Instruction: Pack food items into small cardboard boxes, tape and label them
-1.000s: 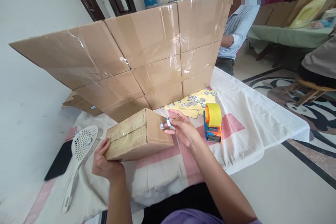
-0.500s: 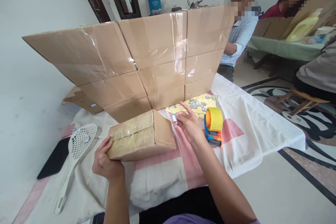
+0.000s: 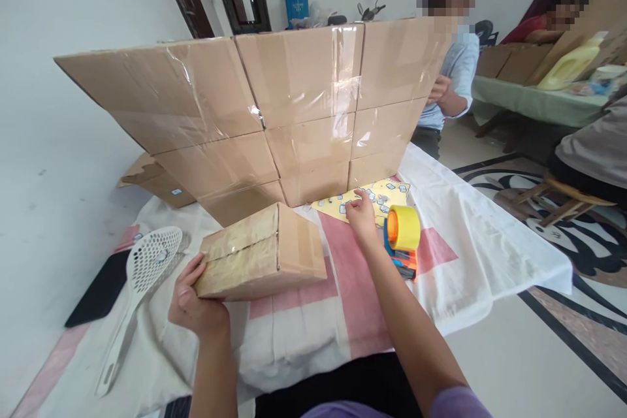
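My left hand [image 3: 198,304] grips the near left end of a closed, taped cardboard box [image 3: 245,255], thumb low and fingers along its edge. The box rests slightly tilted on the cloth. Over a yellow patterned sheet [image 3: 337,206] dotted with small white-and-blue pieces or prints, my right hand [image 3: 361,214] has its fingers curled together; what they hold, if anything, is hidden. Just right of that hand stands an orange and blue tape dispenser [image 3: 406,261] with a roll of yellow tape [image 3: 405,227].
A tall taped cardboard panel [image 3: 313,111] stands behind the box. On the left lie a white slotted skimmer [image 3: 151,261] and a black flat object [image 3: 98,290]. A person in a light blue shirt [image 3: 463,65] is beyond the panel; another table [image 3: 539,101] holds a yellow bottle [image 3: 573,62].
My right hand has moved from beside the box, where it pinched a small white-and-blue piece, forward and right over the yellow sheet. My left hand still holds the box.
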A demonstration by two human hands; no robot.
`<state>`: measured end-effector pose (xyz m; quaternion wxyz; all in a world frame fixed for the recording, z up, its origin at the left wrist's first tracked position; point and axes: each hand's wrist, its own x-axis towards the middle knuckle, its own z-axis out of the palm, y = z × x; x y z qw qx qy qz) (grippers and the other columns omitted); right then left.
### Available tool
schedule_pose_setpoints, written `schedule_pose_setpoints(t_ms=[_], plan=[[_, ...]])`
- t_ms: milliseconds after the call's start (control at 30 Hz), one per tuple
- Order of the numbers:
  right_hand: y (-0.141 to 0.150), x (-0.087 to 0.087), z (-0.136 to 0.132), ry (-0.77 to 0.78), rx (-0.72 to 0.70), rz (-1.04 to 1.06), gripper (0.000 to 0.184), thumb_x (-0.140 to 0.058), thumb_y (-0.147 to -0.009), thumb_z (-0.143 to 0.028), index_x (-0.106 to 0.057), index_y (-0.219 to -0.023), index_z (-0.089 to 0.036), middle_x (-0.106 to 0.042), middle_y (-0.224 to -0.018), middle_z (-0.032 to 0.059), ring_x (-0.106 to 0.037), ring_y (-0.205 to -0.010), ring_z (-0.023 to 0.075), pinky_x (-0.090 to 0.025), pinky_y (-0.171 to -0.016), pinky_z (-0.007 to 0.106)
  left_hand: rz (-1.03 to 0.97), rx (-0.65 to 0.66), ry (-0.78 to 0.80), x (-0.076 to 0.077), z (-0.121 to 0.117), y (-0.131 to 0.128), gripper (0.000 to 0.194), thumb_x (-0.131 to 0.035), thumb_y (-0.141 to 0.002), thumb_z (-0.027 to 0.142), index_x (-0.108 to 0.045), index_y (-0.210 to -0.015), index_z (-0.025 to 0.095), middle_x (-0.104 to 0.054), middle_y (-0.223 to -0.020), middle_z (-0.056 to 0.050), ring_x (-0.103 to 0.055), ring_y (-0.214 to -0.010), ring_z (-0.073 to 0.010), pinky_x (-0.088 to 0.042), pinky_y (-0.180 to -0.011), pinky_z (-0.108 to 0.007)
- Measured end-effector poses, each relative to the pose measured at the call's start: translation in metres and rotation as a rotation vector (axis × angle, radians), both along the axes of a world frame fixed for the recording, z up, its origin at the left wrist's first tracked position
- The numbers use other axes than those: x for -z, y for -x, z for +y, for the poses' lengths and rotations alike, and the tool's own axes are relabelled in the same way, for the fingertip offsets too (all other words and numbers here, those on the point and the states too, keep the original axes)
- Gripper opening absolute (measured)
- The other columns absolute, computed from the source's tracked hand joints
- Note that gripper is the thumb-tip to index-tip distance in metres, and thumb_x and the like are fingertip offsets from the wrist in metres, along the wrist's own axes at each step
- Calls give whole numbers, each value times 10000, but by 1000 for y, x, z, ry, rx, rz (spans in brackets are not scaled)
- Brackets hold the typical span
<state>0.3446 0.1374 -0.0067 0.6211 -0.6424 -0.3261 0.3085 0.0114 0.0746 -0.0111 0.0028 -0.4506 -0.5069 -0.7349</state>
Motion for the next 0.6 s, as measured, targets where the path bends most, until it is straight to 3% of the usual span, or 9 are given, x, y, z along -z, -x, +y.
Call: schedule_pose_setpoints(t_ms=[200, 367, 600], plan=[[-5, 15, 4, 96, 23, 149, 469, -592, -638, -238, -544, -1103, -212, -581, -753, -27, -580, -698, 168, -565, -640, 319, -22, 7, -6, -1, 0, 2, 395, -337, -914, 247, -695, -797, 129, -769, -1050, -129, -717, -1072, -277, -525, -1005, -496], [-10, 14, 4, 147, 46, 226, 401, -578, -595, -201, -543, -994, -221, -537, -761, -22, -575, -742, 167, -619, -616, 332, -32, 11, -48, -2, 2, 2, 385, -355, -909, 219, -711, -784, 142, -777, -1021, -100, -726, -1053, -261, -524, -999, -473], [-12, 12, 1, 151, 29, 194, 439, -597, -569, -195, -564, -1005, -241, -534, -735, -30, -571, -792, 191, -617, -561, 325, -43, 12, -50, -1, 2, 1, 387, -362, -899, 207, -732, -799, 152, -782, -1034, -83, -725, -1067, -252, -520, -997, -455]])
